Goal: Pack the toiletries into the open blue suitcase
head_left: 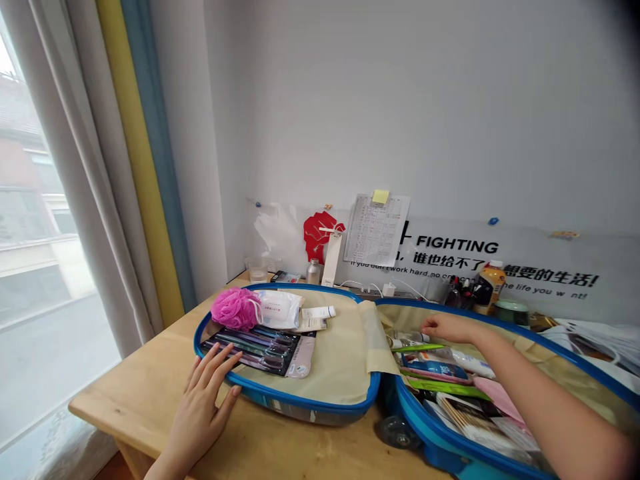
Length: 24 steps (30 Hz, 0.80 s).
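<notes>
My left hand (210,387), fingers spread, rests at the near left rim of an opened blue suitcase (310,404). Its fingertips lie by a flat pack of several toothbrushes (265,348) in the left half. Behind that pack are a pink bath puff (237,308), a white pack of wipes (280,309) and small white tubes (318,312). In the right half, my right hand (445,327) has its fingers curled together beside a small clear bottle (414,337). What they hold, if anything, is hidden. Below it lie a blue-and-white tube (433,367) and green-edged items (450,388).
The suitcase lies on a wooden table (145,373) against a wall. Along the back stand a silver bottle (313,272), a white box (332,260), an orange-labelled bottle (489,287) and a green jar (511,312). Curtains (135,160) and a window are at the left.
</notes>
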{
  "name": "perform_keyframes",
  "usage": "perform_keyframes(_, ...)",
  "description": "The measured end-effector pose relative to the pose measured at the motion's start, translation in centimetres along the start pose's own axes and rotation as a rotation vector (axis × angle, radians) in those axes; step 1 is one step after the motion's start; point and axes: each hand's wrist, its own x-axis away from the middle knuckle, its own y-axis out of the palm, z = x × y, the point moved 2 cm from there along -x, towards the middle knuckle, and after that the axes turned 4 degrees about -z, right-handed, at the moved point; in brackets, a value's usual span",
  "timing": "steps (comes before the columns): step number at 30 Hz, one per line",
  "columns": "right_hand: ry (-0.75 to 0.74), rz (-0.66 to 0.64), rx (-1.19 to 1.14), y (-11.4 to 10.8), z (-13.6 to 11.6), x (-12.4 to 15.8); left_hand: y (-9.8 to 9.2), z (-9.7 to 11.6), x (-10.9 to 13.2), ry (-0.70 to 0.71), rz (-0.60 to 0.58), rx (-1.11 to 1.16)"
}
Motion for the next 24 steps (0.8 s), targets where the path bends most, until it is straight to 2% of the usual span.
perform_keyframes(6,0.115,-0.158,0.05,1.1,0.6,-0.1,0.1,-0.2,0.1,-0.027,-0.016,0.027)
perform_keyframes(10,0.192,-0.181,0.075,1.3,1.4,-0.1,0.0,-0.1,0.0,-0.019,-0.011,0.027)
perform_keyframes(18,0.331,-0.249,0.11,1.9,4.8,0.8,0.0,-0.1,0.1,-0.011,-0.016,0.009)
perform_keyframes(21,0.292,-0.185,0.068,2.5,5.3,0.9,0.1,-0.2,0.1,-0.025,-0.025,0.024)
perform_keyframes(22,0.269,-0.129,0.054,2.6,5.3,0.8,0.1,-0.3,0.1,-0.03,-0.027,0.031)
perform_keyframes(24,0.205,0.067,0.025,2.6,5.3,0.8,0.1,-0.3,0.1,-0.037,-0.027,0.039)
